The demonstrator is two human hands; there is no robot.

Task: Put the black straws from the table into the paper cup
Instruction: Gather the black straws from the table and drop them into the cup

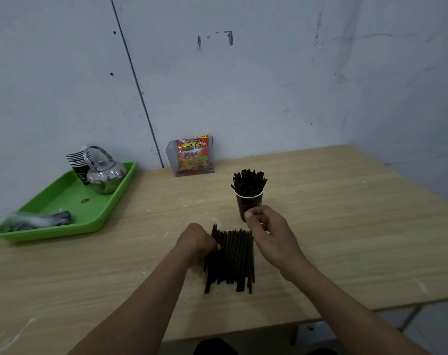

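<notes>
A pile of black straws (pixel 233 260) lies flat on the wooden table (pixel 346 226), in front of me. Behind it stands a dark paper cup (pixel 246 201) with a white rim, holding several upright black straws (pixel 250 181). My left hand (pixel 196 242) rests on the pile's left edge, its fingers curled onto the straws there. My right hand (pixel 269 231) hovers over the pile's far right corner, just in front of the cup's base. Its thumb and fingers are loosely bent and I see no straw in it.
A green tray (pixel 51 201) at the far left holds a steel kettle (pixel 105 175), a stack of paper cups (pixel 77 160) and a plastic-wrapped bundle (pixel 35 221). A clear holder with a red snack packet (pixel 193 156) stands by the wall. The table's near edge runs close below my forearms.
</notes>
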